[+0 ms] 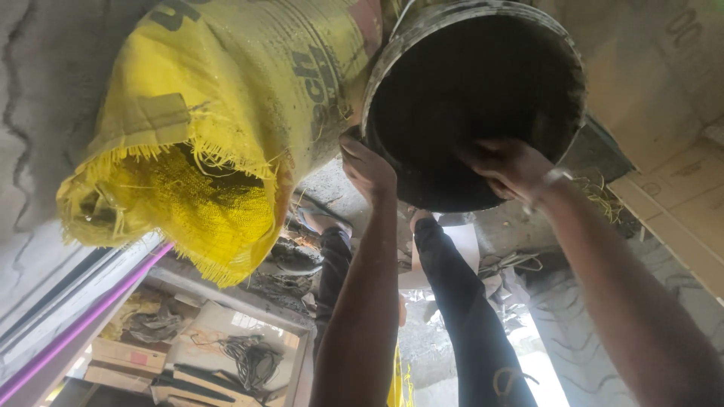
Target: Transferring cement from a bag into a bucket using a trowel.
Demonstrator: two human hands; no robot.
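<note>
A round black bucket (473, 30) fills the upper middle of the head view, its dark, dirty mouth turned toward me. My left hand (367, 169) grips the bucket's rim on its lower left side. My right hand (507, 167) holds the lower rim from the inside, fingers curled over the edge. A yellow woven sack (226, 98) with dark print lies pressed against the bucket's left side, and its frayed open end (188, 203) hangs down at the left.
Two legs in dark trousers (460, 301) stretch below the bucket, one foot in a sandal (315, 220). Rubble and grey concrete (38, 113) surround them. Cardboard sheets (679, 203) lie at the right. A pink pipe (83, 324), coiled cables (253, 358) and wooden boards (124, 354) sit at the lower left.
</note>
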